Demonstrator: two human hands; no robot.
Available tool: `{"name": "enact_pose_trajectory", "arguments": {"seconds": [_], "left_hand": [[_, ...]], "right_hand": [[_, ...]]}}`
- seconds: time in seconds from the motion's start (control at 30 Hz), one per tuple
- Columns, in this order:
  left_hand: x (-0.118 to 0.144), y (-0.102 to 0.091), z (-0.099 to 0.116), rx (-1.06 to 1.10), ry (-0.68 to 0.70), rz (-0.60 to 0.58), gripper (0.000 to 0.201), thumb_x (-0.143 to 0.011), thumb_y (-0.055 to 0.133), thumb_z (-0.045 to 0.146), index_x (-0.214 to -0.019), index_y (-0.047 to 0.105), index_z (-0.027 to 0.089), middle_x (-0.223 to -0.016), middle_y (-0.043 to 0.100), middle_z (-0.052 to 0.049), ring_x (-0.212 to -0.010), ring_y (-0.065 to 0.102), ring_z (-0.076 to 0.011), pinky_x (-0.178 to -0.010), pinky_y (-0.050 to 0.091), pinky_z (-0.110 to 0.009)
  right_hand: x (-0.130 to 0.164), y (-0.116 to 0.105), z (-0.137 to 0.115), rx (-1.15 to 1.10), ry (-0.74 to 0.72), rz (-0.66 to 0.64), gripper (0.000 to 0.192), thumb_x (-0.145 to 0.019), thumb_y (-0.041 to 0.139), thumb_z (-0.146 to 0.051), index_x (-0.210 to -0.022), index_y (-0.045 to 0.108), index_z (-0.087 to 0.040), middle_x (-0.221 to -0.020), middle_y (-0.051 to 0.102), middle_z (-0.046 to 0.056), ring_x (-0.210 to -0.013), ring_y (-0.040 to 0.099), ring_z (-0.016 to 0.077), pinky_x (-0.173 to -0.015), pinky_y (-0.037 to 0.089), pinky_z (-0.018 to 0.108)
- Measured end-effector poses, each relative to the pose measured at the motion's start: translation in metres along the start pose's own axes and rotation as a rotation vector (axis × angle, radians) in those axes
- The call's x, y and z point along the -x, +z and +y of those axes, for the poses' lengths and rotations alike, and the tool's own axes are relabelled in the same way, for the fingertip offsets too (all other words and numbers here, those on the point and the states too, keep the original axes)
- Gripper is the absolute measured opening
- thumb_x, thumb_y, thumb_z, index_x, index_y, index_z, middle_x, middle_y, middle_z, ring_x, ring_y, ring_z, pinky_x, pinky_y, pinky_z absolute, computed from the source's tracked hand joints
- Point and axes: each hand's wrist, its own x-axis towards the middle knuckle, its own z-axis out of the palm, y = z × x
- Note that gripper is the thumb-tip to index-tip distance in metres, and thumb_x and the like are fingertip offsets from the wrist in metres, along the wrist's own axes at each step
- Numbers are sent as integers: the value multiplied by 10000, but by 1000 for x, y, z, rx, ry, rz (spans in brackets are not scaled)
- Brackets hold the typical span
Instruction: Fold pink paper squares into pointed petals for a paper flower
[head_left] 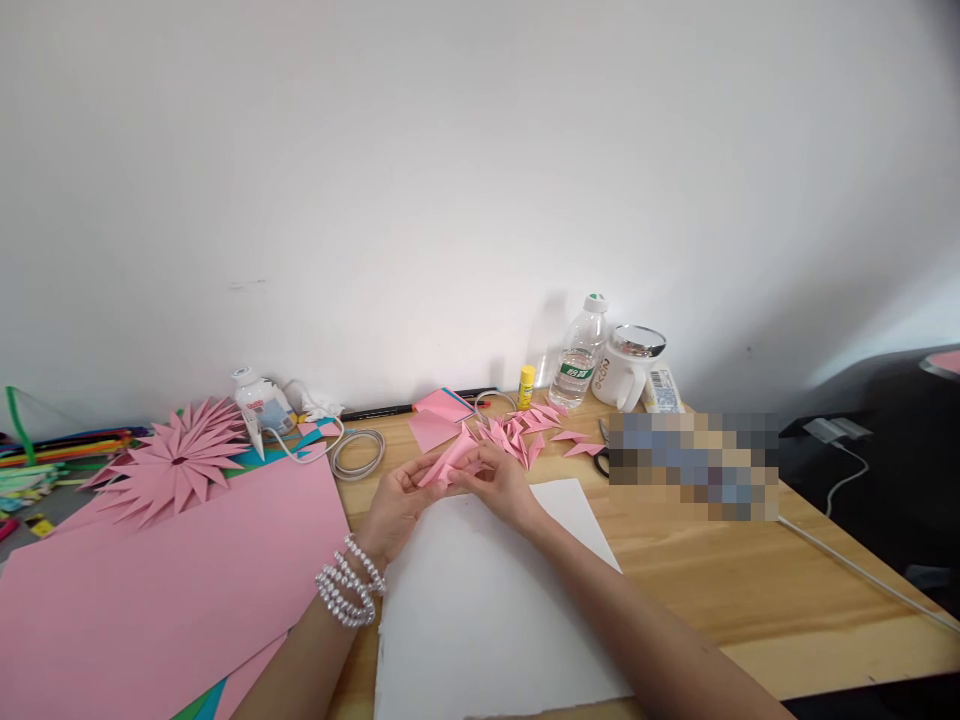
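Observation:
Between my two hands is a folded pink paper piece (pixel 448 462), made of pointed, pleated shapes. My left hand (pixel 397 500) has its fingers closed on the piece's left side, and a beaded bracelet circles that wrist. With thumb and fingers, my right hand (pixel 501 485) pinches the right side. Both hands are over the far edge of a white board (pixel 495 610). Just beyond them lies a pile of small folded pink paper points (pixel 517 435). My fingers partly hide the held piece.
Pink paper sheets (pixel 187 580) and pink paper pinwheels (pixel 178 460) cover the left. Along the wall stand a white pill bottle (pixel 262 402), a yellow glue stick (pixel 526 387), a water bottle (pixel 577 360) and a white mug (pixel 621 375). Scissors (pixel 602 460) lie beside a blurred patch at right.

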Motion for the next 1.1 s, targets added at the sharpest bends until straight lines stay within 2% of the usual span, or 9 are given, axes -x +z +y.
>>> {"name": "enact_pose_trajectory", "arguments": {"seconds": [0.13,0.27,0.33,0.47,0.7,0.9,1.1], "left_hand": [[-3,-3,-6,-4,44,47,376,-658,653,215,-1012,594,103,-933,662,-109,-903,591,-243,-842,435,-389],[-5,-9,-11,-55,61,112,328,-626,676,204,-928,631,85,-880,672,-104,-822,613,-232,-808,462,-388],[-5,-10,-13,-88,53,129,320,-608,689,196,-903,638,85,-873,673,-102,-787,620,-225,-775,481,-380],[-5,-10,-12,-83,66,173,366,-579,709,181,-926,628,97,-871,674,-98,-773,623,-221,-730,498,-361],[-5,-4,-9,115,14,108,343,-578,714,186,-902,637,102,-900,670,-109,-840,610,-225,-826,453,-389],[-4,-4,-15,140,-7,133,282,-612,693,179,-875,647,88,-860,678,-101,-801,617,-196,-851,445,-396],[-4,-3,-13,66,-28,225,228,-582,712,210,-771,663,92,-731,685,-77,-705,626,-177,-758,496,-359]], "right_hand": [[1,0,0,-14,-39,8,228,-616,652,-379,-711,579,-185,-775,554,31,-714,540,163,-602,455,278],[1,-1,-4,-4,-149,33,172,-577,697,-301,-655,596,-187,-916,545,43,-947,497,197,-795,420,321],[1,-2,-7,2,-183,-13,148,-576,703,-286,-656,617,-195,-954,555,38,-987,484,195,-843,398,324],[1,-4,-11,-26,-165,-142,153,-643,659,-283,-791,654,-243,-903,612,14,-872,551,167,-799,432,312],[2,-4,-13,-121,-10,-51,295,-606,675,-264,-894,634,-213,-983,614,44,-929,559,199,-785,455,315],[2,-5,-14,-92,-47,-56,229,-634,653,-250,-855,624,-203,-909,633,28,-883,571,182,-813,441,322],[1,-4,-9,-118,-72,-65,321,-632,648,-216,-950,603,-225,-1012,611,29,-949,549,191,-833,434,332]]}}
